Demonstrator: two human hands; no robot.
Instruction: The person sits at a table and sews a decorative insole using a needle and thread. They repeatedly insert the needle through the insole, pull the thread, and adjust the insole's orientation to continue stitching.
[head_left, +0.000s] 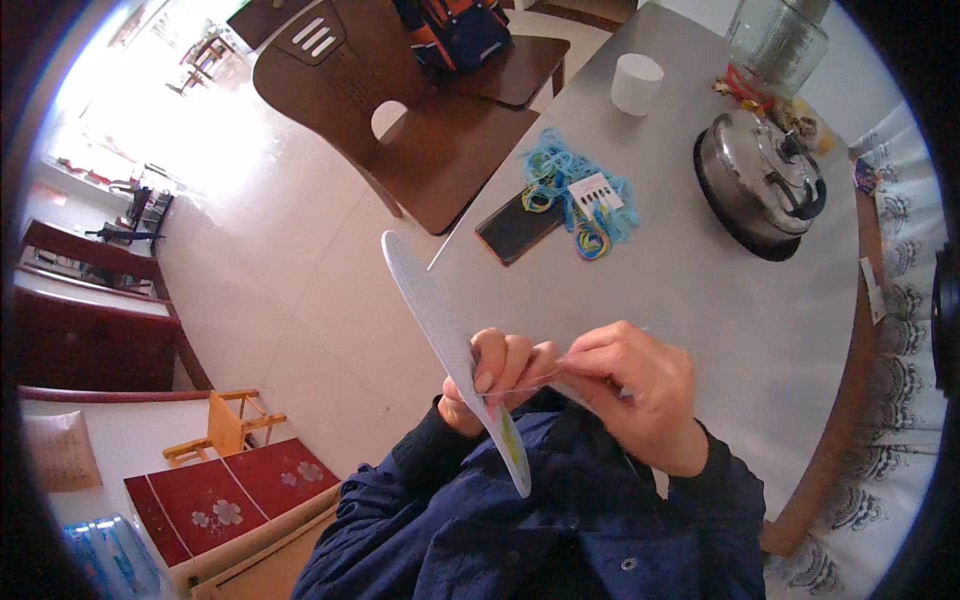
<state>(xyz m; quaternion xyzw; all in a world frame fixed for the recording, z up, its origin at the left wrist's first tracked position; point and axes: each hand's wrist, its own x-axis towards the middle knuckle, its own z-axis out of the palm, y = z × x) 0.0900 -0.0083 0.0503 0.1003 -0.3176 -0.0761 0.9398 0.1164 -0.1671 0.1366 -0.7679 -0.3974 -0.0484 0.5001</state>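
Observation:
My left hand (512, 361) grips a flat white insole (435, 322) near its middle and keeps it nearly edge-on to my view. Its surface looks woven, and a yellow-green and pink patch shows toward the lower end. Between the insole and my right hand (649, 390) runs a thin pink thread (517, 390), pinched in the right thumb and forefinger. Whether those fingertips also hold a needle cannot be made out. On the table ahead lie tangled blue and yellow embroidery threads (551, 161) and a white card (595, 192) with dark marks.
A dark phone (517, 229) lies partly under the threads on the grey table (712, 322). Farther off stand a white cup (637, 84), a lidded metal pan (757, 176) and a glass jar (776, 49). Brown chairs (450, 150) flank the left edge; one bears a backpack (457, 34).

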